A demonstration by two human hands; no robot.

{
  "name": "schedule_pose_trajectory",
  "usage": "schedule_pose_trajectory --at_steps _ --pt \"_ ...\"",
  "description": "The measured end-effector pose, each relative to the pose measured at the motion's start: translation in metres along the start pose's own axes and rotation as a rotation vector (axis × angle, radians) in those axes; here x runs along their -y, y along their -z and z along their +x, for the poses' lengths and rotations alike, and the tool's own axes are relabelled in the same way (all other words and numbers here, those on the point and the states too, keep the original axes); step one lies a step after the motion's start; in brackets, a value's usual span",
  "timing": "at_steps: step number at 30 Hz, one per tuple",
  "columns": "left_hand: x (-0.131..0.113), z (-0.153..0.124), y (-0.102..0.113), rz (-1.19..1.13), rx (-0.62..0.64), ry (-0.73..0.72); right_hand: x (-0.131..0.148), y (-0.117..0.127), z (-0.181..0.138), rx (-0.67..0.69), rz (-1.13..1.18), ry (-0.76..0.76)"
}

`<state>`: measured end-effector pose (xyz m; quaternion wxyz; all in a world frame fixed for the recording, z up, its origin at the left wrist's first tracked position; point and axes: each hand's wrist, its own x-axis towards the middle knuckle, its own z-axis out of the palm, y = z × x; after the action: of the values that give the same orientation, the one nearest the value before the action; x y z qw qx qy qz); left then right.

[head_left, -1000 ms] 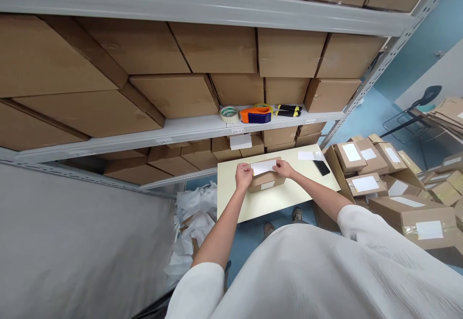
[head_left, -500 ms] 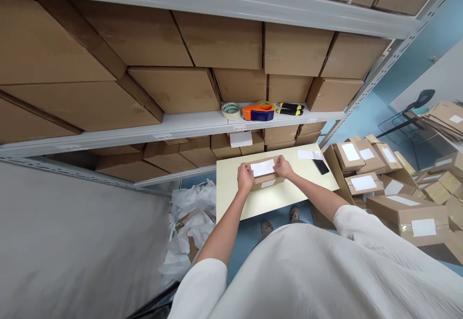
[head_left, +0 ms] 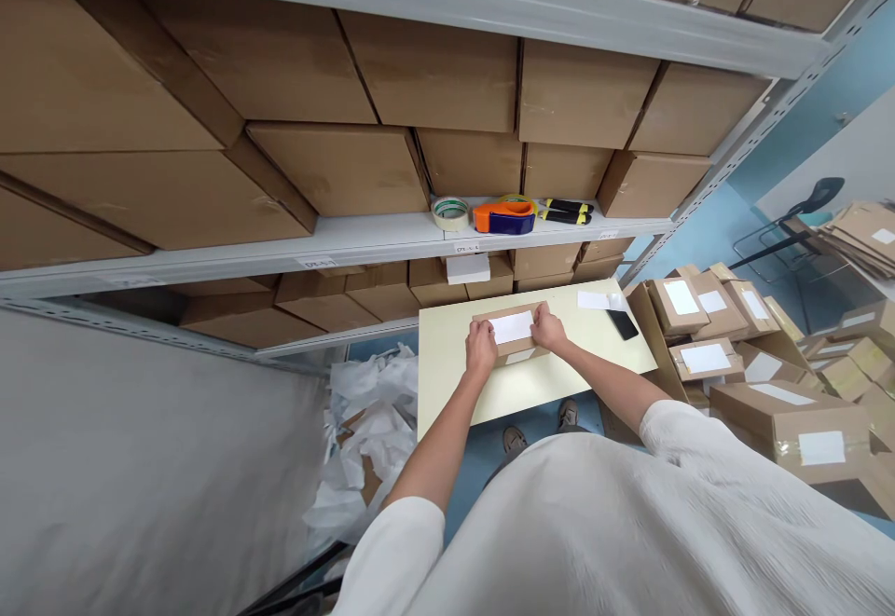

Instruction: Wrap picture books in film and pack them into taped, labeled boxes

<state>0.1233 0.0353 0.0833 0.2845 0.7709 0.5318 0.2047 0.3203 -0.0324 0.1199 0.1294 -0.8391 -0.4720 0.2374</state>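
A small cardboard box (head_left: 504,357) lies on the cream table (head_left: 447,383), with a white label (head_left: 512,327) over its top face. My left hand (head_left: 481,348) is closed, its fingertips pinching the label's left end. At the opposite end my right hand (head_left: 549,328) grips the label between thumb and fingers. Whether the label is stuck down or only held against the cardboard, I cannot tell. Another white patch shows on the box's near side. To the right of my hands lie a white paper sheet (head_left: 593,300) and a black phone (head_left: 621,324).
Behind the table a metal shelf (head_left: 378,230) full of cartons carries a tape roll (head_left: 451,214), an orange and blue tape dispenser (head_left: 504,218) and black-yellow cutters (head_left: 566,212). Labelled parcels (head_left: 705,359) crowd the right. Crumpled white paper (head_left: 378,411) lies on the left.
My left hand has shifted slightly right along the label, and both hands sit closer together. The view has moved a little. The box stays on the table.
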Motion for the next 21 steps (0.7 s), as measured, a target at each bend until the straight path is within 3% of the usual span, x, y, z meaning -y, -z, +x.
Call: schedule_pose_trajectory --at_steps 6,9,13,16,21 --pt "-0.001 -0.005 0.003 0.236 0.054 -0.116 0.006 -0.001 -0.004 -0.029 -0.233 0.104" --pt "-0.002 -0.008 0.006 0.286 0.087 -0.213 0.005 -0.006 -0.008 -0.059 -0.311 0.295" --pt "-0.001 -0.013 0.004 0.277 0.166 -0.332 -0.003 -0.019 -0.012 0.054 -0.339 0.549" --pt "0.003 -0.016 0.001 0.290 0.214 -0.302 -0.012 -0.029 -0.013 0.122 -0.374 0.555" --pt "0.006 -0.023 -0.002 0.267 0.210 -0.219 -0.018 -0.031 -0.012 0.115 -0.337 0.450"
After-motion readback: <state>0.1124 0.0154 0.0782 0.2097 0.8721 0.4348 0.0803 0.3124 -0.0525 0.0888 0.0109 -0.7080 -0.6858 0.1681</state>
